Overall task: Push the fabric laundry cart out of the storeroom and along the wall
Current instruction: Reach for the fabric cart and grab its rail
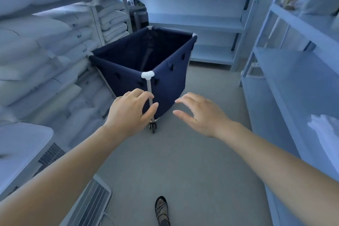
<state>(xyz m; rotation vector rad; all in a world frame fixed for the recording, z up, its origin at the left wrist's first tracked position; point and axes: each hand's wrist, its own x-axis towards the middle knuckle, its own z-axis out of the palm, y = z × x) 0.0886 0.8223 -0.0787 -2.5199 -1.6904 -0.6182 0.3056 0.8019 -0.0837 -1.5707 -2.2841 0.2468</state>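
A navy fabric laundry cart (170, 79) stands on the grey floor ahead, its open top empty, with white corner joints and small black casters. Its left side sits close to the pillow shelves. My left hand (128, 113) reaches out in front of the cart's near corner post, fingers curved and apart, and it holds nothing. My right hand (200, 113) is stretched forward just right of that corner, fingers spread, apart from the fabric.
Stacked white pillows (45, 57) fill the shelves on the left. Pale metal shelving (201, 22) lines the back, and more shelving (293, 71) with folded linen runs along the right. A grilled white appliance (89, 205) lies low left. My sandalled foot (162, 211) is on the floor.
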